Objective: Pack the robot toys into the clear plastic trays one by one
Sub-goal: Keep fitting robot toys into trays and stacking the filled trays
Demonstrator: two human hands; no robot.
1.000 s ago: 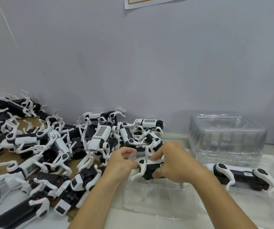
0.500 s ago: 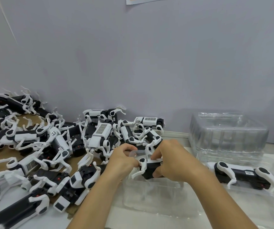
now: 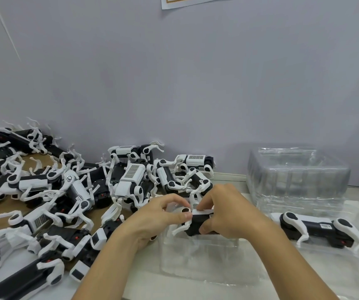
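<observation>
Both hands [image 3: 196, 215] on robot toy [image 3: 198, 224] above tray [image 3: 200, 256], white table [image 3: 144, 282], grey wall [image 3: 196, 83].

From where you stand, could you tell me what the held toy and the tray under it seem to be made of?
Toy: likely hard moulded plastic, matt black body, smooth white legs. Tray: thin clear plastic, glossy; the table shows through it.

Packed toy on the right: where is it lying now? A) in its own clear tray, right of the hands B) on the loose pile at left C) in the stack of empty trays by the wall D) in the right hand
A: the packed toy lies flat in a clear tray right of both hands, in front of the tray stack.
</observation>
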